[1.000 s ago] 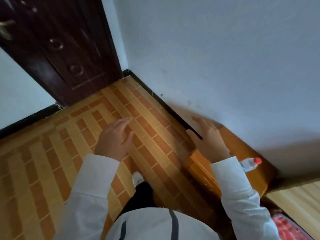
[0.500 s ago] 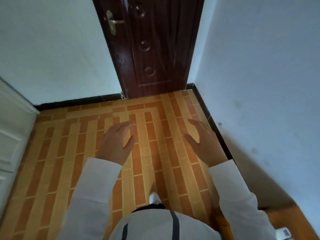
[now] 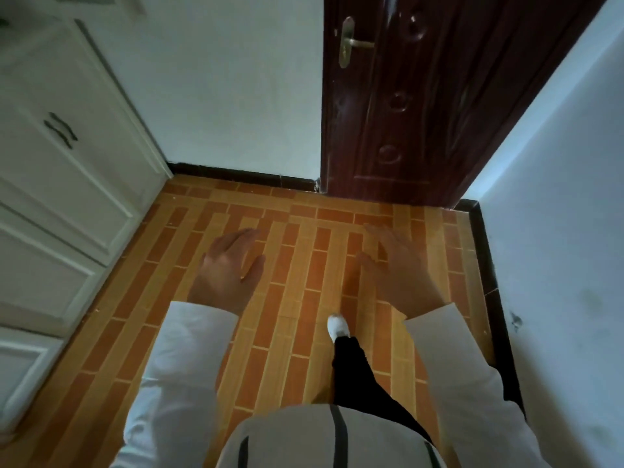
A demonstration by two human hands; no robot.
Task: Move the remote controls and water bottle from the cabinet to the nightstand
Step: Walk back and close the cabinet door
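**Both hands empty, standing in the entry corner**

So here's what I've got on the head cam. My left hand (image 3: 227, 271) is out in front, palm down, fingers loosely together and flat, nothing in it. My right hand (image 3: 401, 268) is the same deal, palm down with the fingers spread a bit more, also holding nothing. They're well apart from each other, both floating over the floor (image 3: 297, 231), which is that orange and tan brick-pattern tile. White sleeves (image 3: 192, 352) on both arms, and the pale jacket with dark stripes fills the bottom of the view.

Between the arms I can see one white shoe (image 3: 337, 327) planted on the tile with a black trouser leg (image 3: 358, 376) coming up from it, sitting closer to the right arm.

Straight ahead is a dark reddish wooden door (image 3: 432, 106) with a brass handle (image 3: 351, 42) on its left side, shut as far as I can tell. A black baseboard (image 3: 243, 173) runs along the bottom of the pale wall beside it and down the right wall too.

On the left is the white cabinet (image 3: 64, 170), panelled fronts closed, a pair of dark handles (image 3: 60, 130) on it. The remotes and the water bottle aren't showing anywhere in this shot, and neither is the nightstand, so I can't say where they sit right now.
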